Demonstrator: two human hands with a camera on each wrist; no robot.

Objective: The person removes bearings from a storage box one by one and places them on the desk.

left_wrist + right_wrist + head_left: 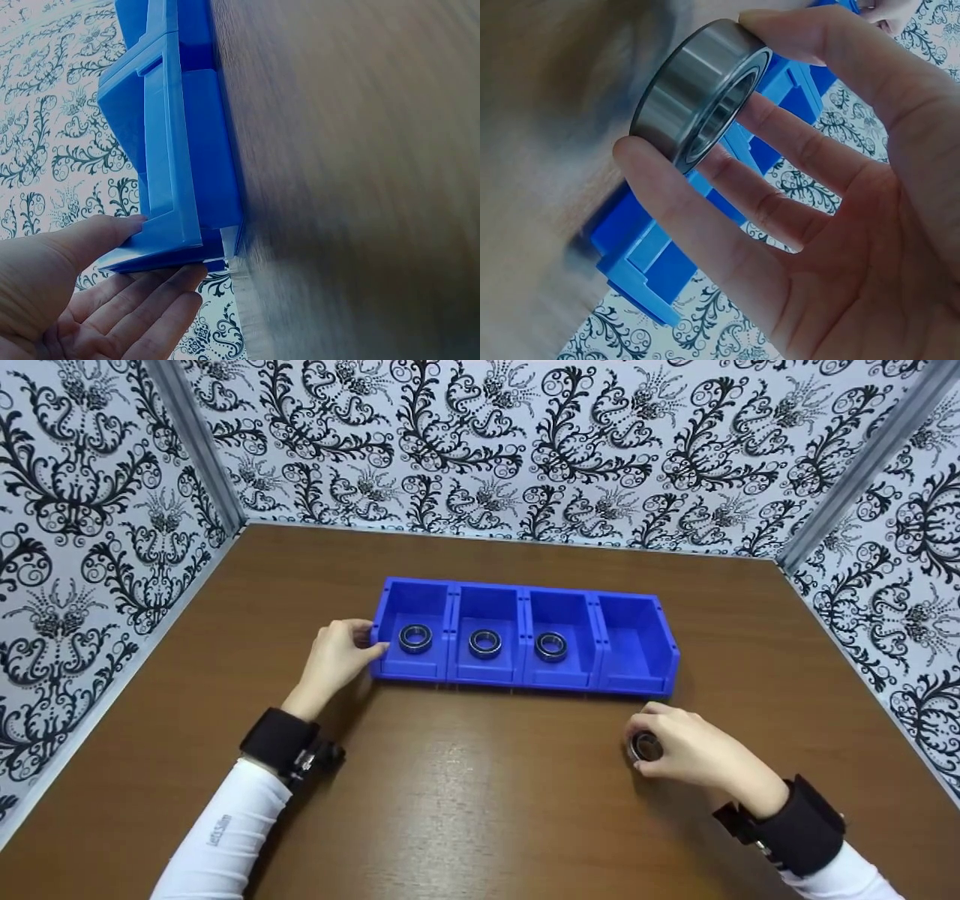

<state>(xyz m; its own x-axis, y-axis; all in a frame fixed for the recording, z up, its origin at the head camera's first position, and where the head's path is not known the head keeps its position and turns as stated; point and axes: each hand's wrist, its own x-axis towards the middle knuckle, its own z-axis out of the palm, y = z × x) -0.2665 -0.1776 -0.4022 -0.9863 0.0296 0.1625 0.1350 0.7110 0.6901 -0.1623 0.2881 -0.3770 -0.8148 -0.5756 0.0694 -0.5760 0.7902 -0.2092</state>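
A blue row of joined bins [517, 682] stands on the table, its compartments side by side. Three ring-shaped ball bearings lie in it: one bearing [415, 639] in the leftmost bin, another bearing [485, 644] in the second and a bearing [551, 647] in the third. The rightmost bin [636, 649] holds nothing. My left hand [341, 656] pinches the row's left side wall, thumb over the rim and fingers outside, as the left wrist view shows. In front of the right end, my right hand [686, 746] holds a steel bearing [697, 86] by its outer rim between thumb and fingertips.
The brown wooden table [465, 795] extends around the bins. Patterned panels [495, 450] wall it in at the back and both sides, with grey posts [862, 465] at the corners. Black straps [281, 742] with cameras sit on both wrists.
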